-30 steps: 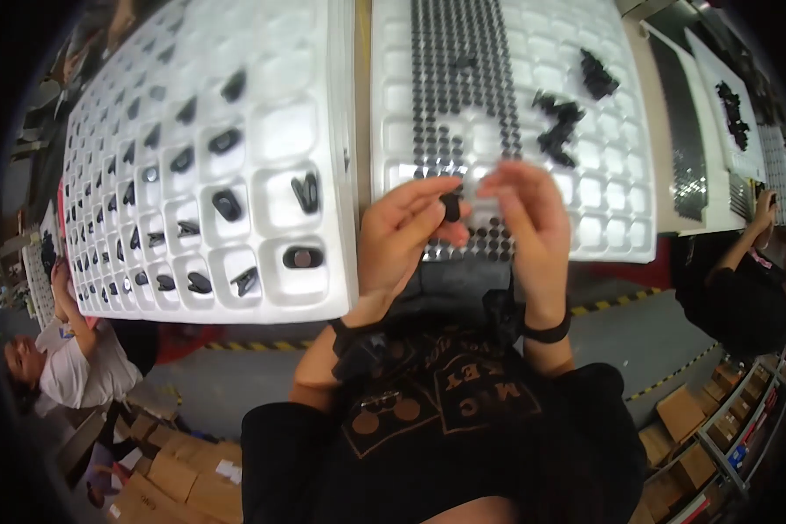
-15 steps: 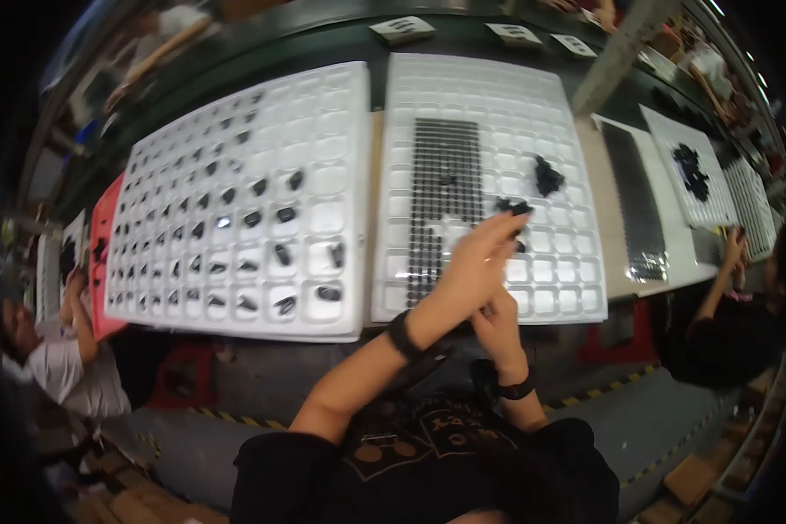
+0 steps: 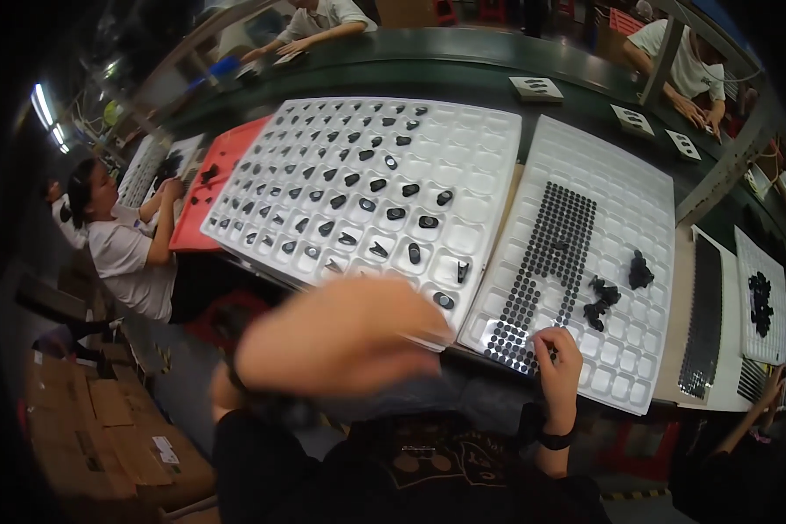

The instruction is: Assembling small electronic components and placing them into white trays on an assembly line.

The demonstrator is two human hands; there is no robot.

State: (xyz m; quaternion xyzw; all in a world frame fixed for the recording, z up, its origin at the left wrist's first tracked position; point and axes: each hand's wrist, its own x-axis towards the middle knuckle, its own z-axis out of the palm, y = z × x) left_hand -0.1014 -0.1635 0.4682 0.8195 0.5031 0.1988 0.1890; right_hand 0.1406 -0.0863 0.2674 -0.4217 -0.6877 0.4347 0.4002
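Observation:
My left hand is a motion blur over the near edge of the left white tray; its fingers and anything in them cannot be made out. Small black clip-like pieces sit singly in many of that tray's compartments. At the near edge of the right white tray, my right hand has thumb and forefinger bent together beside a sheet of round black dots. Whatever is between those fingertips is too small to tell. Loose black clips lie piled right of the sheet, with another clump farther off.
Beyond the trays runs a dark green conveyor, with white cards bearing dark pieces. A red tray stands at left near a seated co-worker. A metal post rises at right. Cardboard boxes fill the lower left.
My left hand has swung from the loose clips on the right tray to the left tray's near edge. My right hand now shows apart from it, by the dot sheet. The whole view has shifted.

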